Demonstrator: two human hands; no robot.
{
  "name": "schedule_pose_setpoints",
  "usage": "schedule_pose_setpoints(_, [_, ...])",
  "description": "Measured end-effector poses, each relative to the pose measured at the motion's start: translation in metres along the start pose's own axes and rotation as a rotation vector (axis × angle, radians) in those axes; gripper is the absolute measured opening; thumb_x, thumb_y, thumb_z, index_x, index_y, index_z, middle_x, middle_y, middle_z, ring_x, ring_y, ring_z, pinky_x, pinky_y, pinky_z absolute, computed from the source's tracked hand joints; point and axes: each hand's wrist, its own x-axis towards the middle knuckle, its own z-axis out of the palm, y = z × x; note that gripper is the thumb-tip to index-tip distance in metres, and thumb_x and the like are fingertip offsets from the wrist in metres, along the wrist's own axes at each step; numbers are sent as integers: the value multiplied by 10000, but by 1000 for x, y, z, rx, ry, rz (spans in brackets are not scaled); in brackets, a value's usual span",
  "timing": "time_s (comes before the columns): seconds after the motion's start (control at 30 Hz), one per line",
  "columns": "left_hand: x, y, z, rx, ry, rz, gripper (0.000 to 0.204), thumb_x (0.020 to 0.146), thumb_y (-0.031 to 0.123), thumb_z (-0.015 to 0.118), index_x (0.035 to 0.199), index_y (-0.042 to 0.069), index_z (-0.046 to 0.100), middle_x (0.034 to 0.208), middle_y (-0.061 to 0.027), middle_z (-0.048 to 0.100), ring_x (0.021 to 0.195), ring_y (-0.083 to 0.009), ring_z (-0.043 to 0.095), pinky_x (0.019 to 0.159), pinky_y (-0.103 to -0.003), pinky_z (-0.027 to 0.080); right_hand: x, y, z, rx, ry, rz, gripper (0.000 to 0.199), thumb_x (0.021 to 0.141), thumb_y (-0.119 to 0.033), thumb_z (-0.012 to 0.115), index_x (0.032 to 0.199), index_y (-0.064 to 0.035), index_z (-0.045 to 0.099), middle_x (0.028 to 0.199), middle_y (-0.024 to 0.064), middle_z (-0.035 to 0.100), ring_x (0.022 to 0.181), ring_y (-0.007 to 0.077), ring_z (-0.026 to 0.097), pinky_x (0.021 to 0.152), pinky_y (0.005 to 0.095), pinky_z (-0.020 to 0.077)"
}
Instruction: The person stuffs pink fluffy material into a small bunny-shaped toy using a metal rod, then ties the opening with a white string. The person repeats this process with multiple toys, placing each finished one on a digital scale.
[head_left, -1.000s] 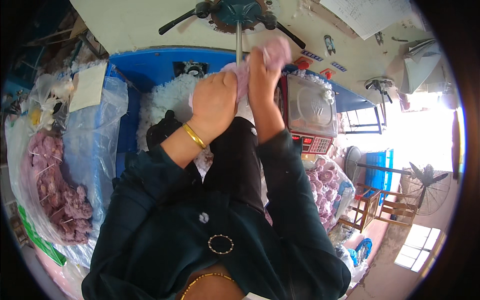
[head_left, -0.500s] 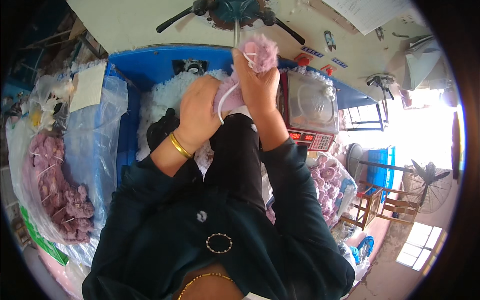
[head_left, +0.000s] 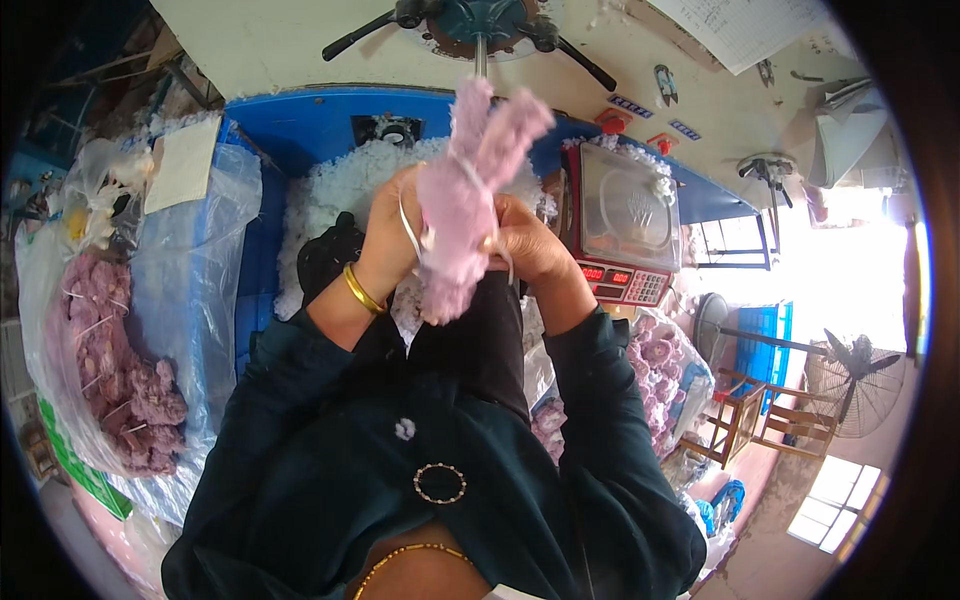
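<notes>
A fluffy lilac-pink plush toy skin (head_left: 455,215) is held up over my lap, with two long limbs or ears pointing away from me. White cord loops (head_left: 468,172) run across it and hang at both sides. My left hand (head_left: 393,225) is closed on its left side, the fingers partly hidden behind the plush. At its right edge, my right hand (head_left: 535,243) pinches the plush with bent fingers. Just beyond the toy's far end is the thin metal nozzle (head_left: 481,58) of a dark machine head (head_left: 478,22) with black handles.
White fiber stuffing (head_left: 330,180) fills the blue bin (head_left: 300,115) ahead. A scale (head_left: 625,215) with a red display sits right, below red buttons (head_left: 613,121) on the table. Bags of pink plush pieces stand left (head_left: 100,350) and right (head_left: 655,365). Snips (head_left: 665,85) lie far right.
The plush came off the nozzle area toward me and is turned, so its two long limbs now show. My right hand moved down and nearer; my left stayed almost in place.
</notes>
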Motion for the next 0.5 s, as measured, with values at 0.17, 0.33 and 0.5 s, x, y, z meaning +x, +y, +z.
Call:
schedule_pose_setpoints(0.17, [-10,22,10,-462,-119,-198,387,960,282,492,1226,2,479,1033,-113,608,879,-181,624,754,-299,521,-1,-13,17,-414,210,-35,182,858,-135,673,876,-4,548,642,5,511,548,63,517,453,242,386])
schedule_pose_setpoints(0.33, [-15,27,9,-255,-27,-336,362,909,247,543,1177,4,529,1069,-104,607,885,-198,636,800,-350,529,-8,-19,33,-1069,101,-115,312,863,-283,646,766,-22,503,609,120,540,536,235,574,471,349,406])
schedule_pose_setpoints(0.5, [22,26,1,-700,-130,-704,361,946,307,493,1172,33,557,1128,-100,612,983,-222,623,853,-373,522,-20,-35,38,-1509,138,-348,299,764,-278,691,670,-49,524,601,154,488,551,346,513,501,393,400])
